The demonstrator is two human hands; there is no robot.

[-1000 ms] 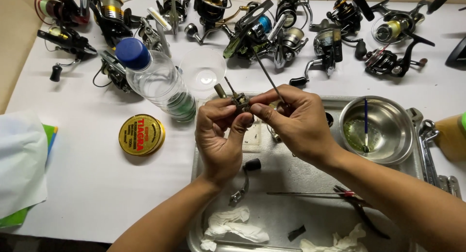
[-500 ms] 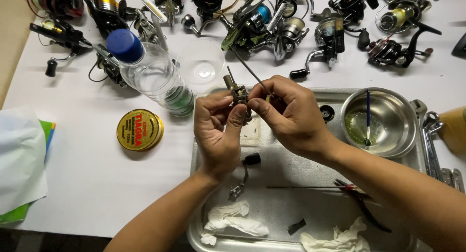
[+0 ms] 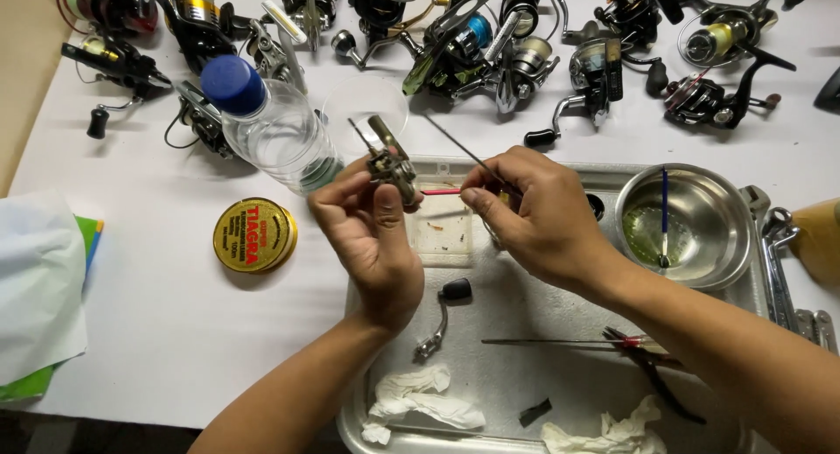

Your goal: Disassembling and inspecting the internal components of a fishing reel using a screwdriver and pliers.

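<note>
Above a metal tray [image 3: 490,305], the left hand [image 3: 372,231] pinches a small reel part [image 3: 391,167]; the right hand [image 3: 534,218] holds a thin red-tipped tool [image 3: 442,192] in a tight grip.

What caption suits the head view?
Left hand holds a reel part; right hand applies a thin tool over tray.

Both forearms are bare up to the frame's edge, with no sleeves in view. The left hand [image 3: 372,235] and right hand [image 3: 534,222] wear no gloves, rings or watch. Fingernails are short and plain.
</note>
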